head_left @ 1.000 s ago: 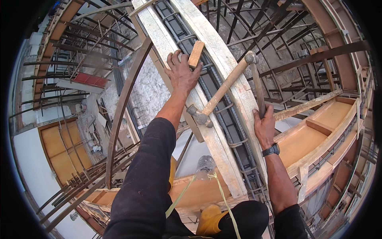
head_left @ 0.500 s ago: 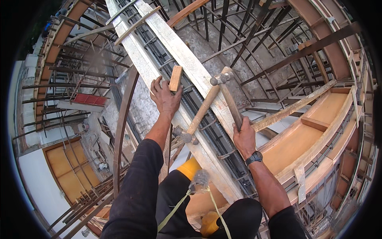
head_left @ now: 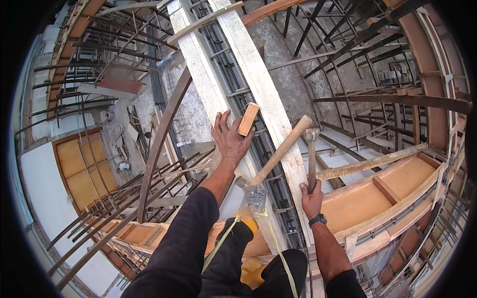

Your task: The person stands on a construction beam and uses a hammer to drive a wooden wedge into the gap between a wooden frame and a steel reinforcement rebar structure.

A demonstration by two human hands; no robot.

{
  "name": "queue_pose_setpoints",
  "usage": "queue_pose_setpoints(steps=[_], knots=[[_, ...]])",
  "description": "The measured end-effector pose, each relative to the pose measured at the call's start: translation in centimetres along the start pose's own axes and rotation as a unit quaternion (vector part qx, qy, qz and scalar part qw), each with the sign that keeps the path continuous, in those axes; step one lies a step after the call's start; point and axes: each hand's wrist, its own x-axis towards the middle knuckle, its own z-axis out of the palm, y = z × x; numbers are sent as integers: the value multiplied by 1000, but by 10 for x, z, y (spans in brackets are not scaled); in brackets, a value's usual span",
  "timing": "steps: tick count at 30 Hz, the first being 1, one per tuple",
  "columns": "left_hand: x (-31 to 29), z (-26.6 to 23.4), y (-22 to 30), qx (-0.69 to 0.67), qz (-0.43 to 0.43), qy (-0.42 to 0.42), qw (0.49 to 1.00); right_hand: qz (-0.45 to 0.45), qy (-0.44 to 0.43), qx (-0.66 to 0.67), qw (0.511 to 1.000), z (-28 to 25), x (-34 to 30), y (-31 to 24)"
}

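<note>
Pinched between the thumb and index finger of my left hand (head_left: 232,142) is a short wooden block (head_left: 249,119), tilted over the gap in the beam formwork; its other fingers spread over the left white board (head_left: 204,79). My right hand (head_left: 311,200) grips the lower handle of a hammer (head_left: 311,161), its metal head upward near the right board (head_left: 263,92). A second hammer (head_left: 282,149) lies slantwise across the formwork, its head by the left board. Between the boards runs a steel rebar cage (head_left: 238,92). Below hangs a clear plastic bag of nails (head_left: 254,197) on a yellow-green strap.
A wooden crosspiece (head_left: 206,22) spans both boards farther up. Curved plywood formwork (head_left: 372,193) stands at the right, with a slanting timber (head_left: 372,163) meeting it. A dark curved timber (head_left: 166,144) rises at the left. Props and a floor (head_left: 283,59) lie far below.
The view has shifted, so the boards and both hands appear farther right and lower. The held hammer's head now stands upright, close to the lying hammer's handle end. Both grips persist.
</note>
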Motion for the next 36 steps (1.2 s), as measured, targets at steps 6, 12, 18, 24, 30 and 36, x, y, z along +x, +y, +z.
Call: queue_pose_setpoints(steps=[6,12,18,24,30,36], knots=[[-2,-10,-2,36,-17,-32,999,61,-11,-14,998,3,-5,-6],[2,-6,1,4,-16,-25,1000,110,-41,-56,992,-15,4,-37],[0,-9,-5,4,-22,-29,999,59,34,-132,989,-74,40,-100],[-4,-34,-15,-71,-39,-71,994,-169,-64,-138,974,-89,88,-204],[13,-40,4,-84,-55,-129,987,-98,-259,-77,958,-48,108,-254],[8,-7,1,-78,-59,-34,995,-32,-391,-283,875,-34,174,-382]])
